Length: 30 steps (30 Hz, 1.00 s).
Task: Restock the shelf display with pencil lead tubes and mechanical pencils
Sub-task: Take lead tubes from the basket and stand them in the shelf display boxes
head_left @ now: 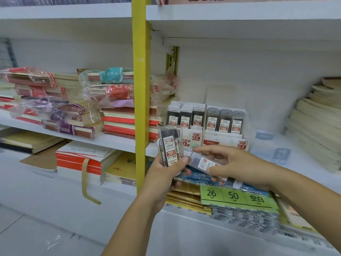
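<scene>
Tube bundle [170,146] standing upright in left hand [166,174], fingers wrapping it as ready supply. Right hand [236,163] pinching single tube [204,162] sideways, likely peeling it off for display [206,126] just behind, on shelf [304,163], rows sorting 0.5 from 0.7.

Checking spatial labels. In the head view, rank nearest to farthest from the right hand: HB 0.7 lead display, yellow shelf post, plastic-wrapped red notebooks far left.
1. HB 0.7 lead display, just behind the right hand.
2. Yellow shelf post, to its left.
3. Plastic-wrapped red notebooks, far left.
</scene>
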Motion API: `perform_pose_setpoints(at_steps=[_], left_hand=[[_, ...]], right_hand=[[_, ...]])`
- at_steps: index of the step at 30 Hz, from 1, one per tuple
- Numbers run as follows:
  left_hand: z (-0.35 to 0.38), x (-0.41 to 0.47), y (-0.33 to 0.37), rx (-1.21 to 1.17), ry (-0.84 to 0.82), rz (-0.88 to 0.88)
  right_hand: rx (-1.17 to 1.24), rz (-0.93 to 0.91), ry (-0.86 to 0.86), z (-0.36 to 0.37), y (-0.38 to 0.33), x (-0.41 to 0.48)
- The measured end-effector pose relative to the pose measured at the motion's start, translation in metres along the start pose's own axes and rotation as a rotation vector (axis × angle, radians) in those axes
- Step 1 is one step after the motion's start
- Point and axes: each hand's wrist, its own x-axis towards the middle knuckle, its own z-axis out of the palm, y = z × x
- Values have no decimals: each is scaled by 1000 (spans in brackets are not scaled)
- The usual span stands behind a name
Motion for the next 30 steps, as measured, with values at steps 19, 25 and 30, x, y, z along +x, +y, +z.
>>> perform_pose_setpoints(at_steps=[19, 25, 30], left_hand=[[2, 10, 7, -82, 116, 9], [-5, 13, 4, -85, 103, -30], [-8, 16, 3, -109, 91, -43]], right_hand=[[-427, -304, 630, -69, -59, 44], [-722, -275, 537, -69, -62, 90], [-712, -234, 503, -67, -51, 109]])
